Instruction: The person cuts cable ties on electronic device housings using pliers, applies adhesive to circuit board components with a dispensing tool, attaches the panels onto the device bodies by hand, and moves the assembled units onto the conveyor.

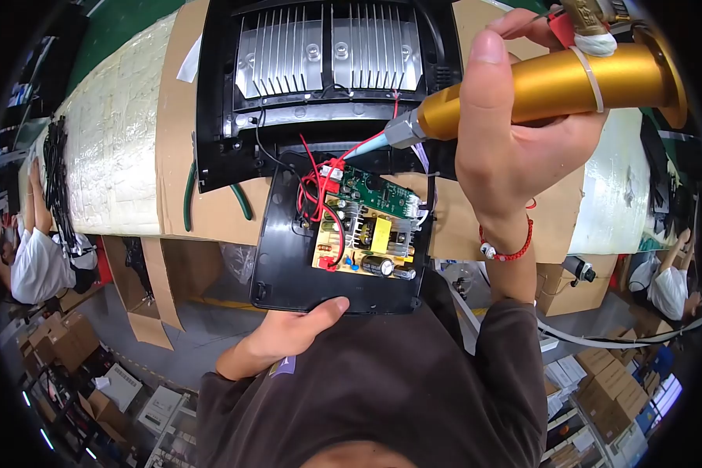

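My left hand (292, 331) grips the near edge of a black plastic cover (285, 273), thumb on top. The cover carries a green circuit board (382, 189) and a tan power board (326, 240) with capacitors and a yellow transformer. Wrapped round the gold barrel of a glue gun (550, 82) is my right hand (507, 148), its thumb along the barrel. The gun's pale blue nozzle (369, 146) points down-left at red wires and connectors (331, 175) on the green board's corner; whether it touches them I cannot tell. Behind the cover lies a black housing (210, 140) with finned heat sinks (285, 58).
Green-handled pliers (189, 199) lie partly beneath the housing on a cardboard sheet (175, 156). Thin wires link the housing and cover. An open cardboard box (152, 288) stands below the table at left. Other people (43, 269) are at both sides.
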### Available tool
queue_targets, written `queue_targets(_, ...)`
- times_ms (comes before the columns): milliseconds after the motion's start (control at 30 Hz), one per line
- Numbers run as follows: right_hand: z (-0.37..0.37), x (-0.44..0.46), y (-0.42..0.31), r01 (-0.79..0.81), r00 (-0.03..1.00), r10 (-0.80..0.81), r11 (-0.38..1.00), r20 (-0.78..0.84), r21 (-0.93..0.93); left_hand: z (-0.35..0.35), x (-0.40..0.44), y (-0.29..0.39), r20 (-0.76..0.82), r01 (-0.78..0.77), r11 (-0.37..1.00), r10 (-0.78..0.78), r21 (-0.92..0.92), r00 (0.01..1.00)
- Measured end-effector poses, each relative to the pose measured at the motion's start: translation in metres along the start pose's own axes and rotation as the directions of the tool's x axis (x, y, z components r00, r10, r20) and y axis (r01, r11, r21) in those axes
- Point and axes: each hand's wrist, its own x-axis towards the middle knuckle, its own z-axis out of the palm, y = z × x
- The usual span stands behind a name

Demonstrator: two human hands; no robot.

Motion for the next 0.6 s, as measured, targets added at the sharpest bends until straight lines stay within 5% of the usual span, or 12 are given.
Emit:
queue_targets(100, 0.001, -0.001, 0.0, 0.01, 1.0, -0.01, 1.0, 0.012, -0.029, 0.001, -0.001, 0.0, 0.012, 0.003, 1.0, -0.003, 0.028, 1.0)
queue_targets(267, 0.001, -0.002, -0.001, 0.016, 0.998, -0.012, 0.997, 0.059, -0.074, -0.018, 0.009, -0.007, 0.248, -0.197, 0.95, 0.135, 0.242, 0.959)
queue_targets(367, 0.002, -0.001, 0.011, 0.063, 0.997, -0.066, 0.993, 0.032, 0.104, -0.024, 0.013, -0.01, 0.335, -0.282, 0.904, 0.17, 0.32, 0.927)
queue_targets(433, 0.0, 0.0, 0.017, 0.095, 0.995, -0.099, 0.97, 0.009, 0.224, -0.026, 0.014, -0.012, 0.353, -0.312, 0.886, 0.187, 0.342, 0.917)
queue_targets(600, -0.006, -0.001, 0.011, 0.034, 0.997, -0.045, 0.984, 0.059, 0.174, -0.02, 0.013, -0.009, 0.31, -0.337, 0.883, 0.237, 0.327, 0.921)
